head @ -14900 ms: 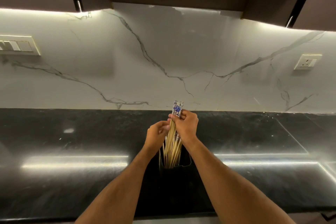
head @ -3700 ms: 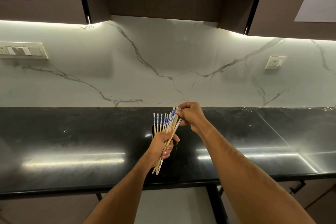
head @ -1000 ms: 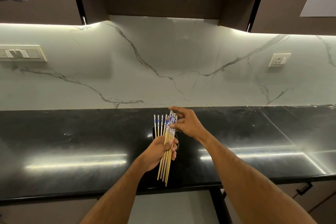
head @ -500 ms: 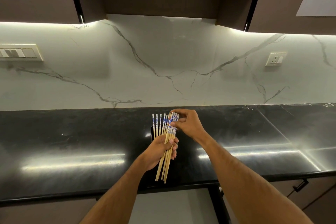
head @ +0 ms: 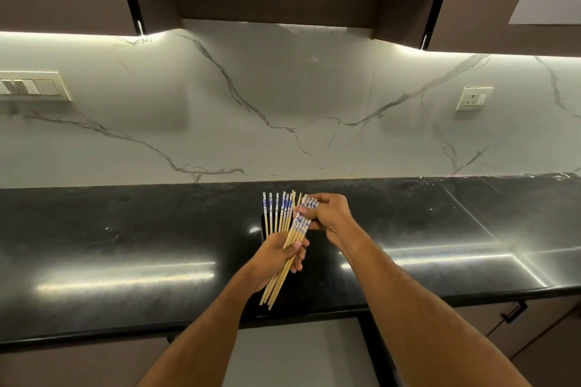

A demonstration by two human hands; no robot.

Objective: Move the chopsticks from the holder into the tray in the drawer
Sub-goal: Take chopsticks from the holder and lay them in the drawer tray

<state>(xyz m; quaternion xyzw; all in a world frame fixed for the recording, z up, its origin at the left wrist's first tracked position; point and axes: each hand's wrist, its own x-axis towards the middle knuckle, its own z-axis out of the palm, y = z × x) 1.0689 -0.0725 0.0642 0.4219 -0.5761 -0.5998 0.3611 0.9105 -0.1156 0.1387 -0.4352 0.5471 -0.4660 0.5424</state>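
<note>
A bundle of wooden chopsticks (head: 297, 228) with blue-and-white patterned tops is lifted out and slants down to the left. My left hand (head: 275, 256) grips the bundle at its middle. My right hand (head: 327, 214) pinches the patterned top ends. Behind them, several more chopsticks (head: 276, 210) stand upright in a black holder (head: 263, 226) on the black countertop (head: 125, 245). The holder is dark and mostly hidden by my hands. No drawer tray is visible.
A white marble backsplash rises behind the counter, with a switch plate (head: 31, 89) at left and a socket (head: 473, 98) at right. Dark wall cabinets hang overhead. Below the counter edge are a pale panel (head: 298, 352) and a cabinet handle (head: 514, 311).
Over the last second the bundle in my hands tilted a little more to the left and my right hand shifted along its patterned tops. Several seconds ago the bundle held fewer chopsticks.
</note>
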